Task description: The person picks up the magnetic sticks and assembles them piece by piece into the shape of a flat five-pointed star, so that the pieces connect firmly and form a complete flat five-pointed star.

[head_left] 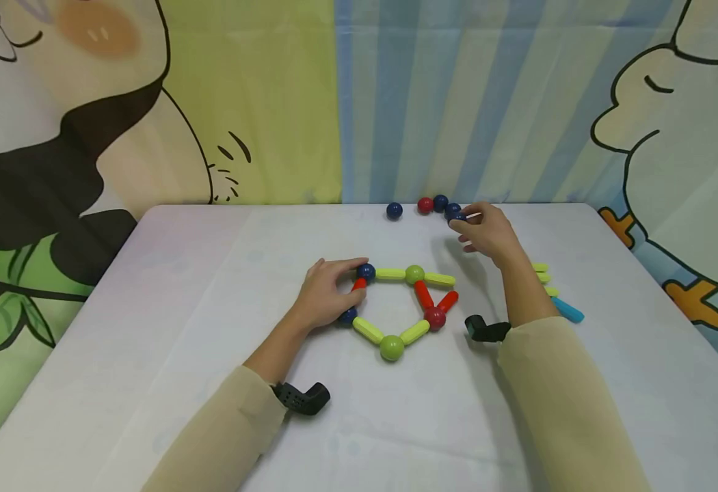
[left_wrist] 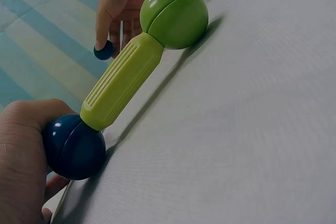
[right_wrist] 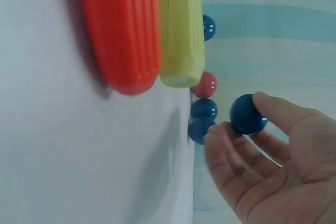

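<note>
A ring of magnetic rods and balls lies on the white table, with yellow-green rods (head_left: 390,274), red rods (head_left: 424,296), green balls (head_left: 392,348) and a red ball (head_left: 435,317). At its left side, my left hand (head_left: 325,294) grips the ring, fingers at a blue ball (head_left: 366,272) and thumb over a partly hidden red rod. A second blue ball (head_left: 348,315) peeks out below the thumb. Beyond the ring, my right hand (head_left: 488,232) pinches a loose blue ball (right_wrist: 248,114) between thumb and fingers, clear in the right wrist view.
Along the table's back edge sit loose balls: a blue one (head_left: 394,211), a red one (head_left: 425,206) and others beside the right hand. Yellow-green rods (head_left: 541,268) and a blue rod (head_left: 567,309) lie by the right forearm. A patterned cloth (head_left: 273,102) hangs behind.
</note>
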`<state>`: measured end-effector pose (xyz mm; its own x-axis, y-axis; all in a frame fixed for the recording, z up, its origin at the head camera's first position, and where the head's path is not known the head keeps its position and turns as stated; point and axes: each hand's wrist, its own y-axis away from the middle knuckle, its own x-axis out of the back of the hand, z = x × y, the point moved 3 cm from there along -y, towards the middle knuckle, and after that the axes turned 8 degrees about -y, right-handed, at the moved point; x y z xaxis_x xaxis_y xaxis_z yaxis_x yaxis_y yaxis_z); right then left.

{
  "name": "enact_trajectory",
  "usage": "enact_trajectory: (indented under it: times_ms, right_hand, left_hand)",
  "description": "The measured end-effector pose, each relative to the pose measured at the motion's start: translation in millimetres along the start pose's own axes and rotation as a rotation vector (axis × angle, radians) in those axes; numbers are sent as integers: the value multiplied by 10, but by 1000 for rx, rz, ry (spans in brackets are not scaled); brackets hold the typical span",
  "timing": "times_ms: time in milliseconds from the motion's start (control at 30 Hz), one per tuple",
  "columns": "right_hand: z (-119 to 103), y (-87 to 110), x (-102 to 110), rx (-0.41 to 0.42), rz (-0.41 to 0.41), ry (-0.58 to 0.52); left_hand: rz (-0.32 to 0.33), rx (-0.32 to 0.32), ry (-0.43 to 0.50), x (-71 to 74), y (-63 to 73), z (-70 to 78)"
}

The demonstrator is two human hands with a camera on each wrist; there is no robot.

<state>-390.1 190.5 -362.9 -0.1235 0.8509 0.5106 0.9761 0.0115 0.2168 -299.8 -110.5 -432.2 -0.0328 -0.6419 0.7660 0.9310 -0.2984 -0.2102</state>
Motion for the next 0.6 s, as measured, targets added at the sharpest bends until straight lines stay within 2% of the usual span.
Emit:
enact_trajectory:
  times_ms: [100, 200, 367, 533, 600]
  right_hand:
    - [13, 79, 42, 5, 26, -86]
    - [4, 160, 66, -24, -2, -89]
    - [-39, 356, 79, -51, -77, 41]
    - [-7, 571, 67, -21, -65, 199]
    - [23, 630, 40, -35, -75, 250]
  left_hand:
    - [-1, 2, 6, 5, 7, 0]
    - [-4, 5, 8, 7, 5, -6]
    - [-3, 7, 5, 12, 7, -10]
    - [-7, 4, 13, 11, 6, 3]
    - [-5, 0, 14, 22, 6, 7]
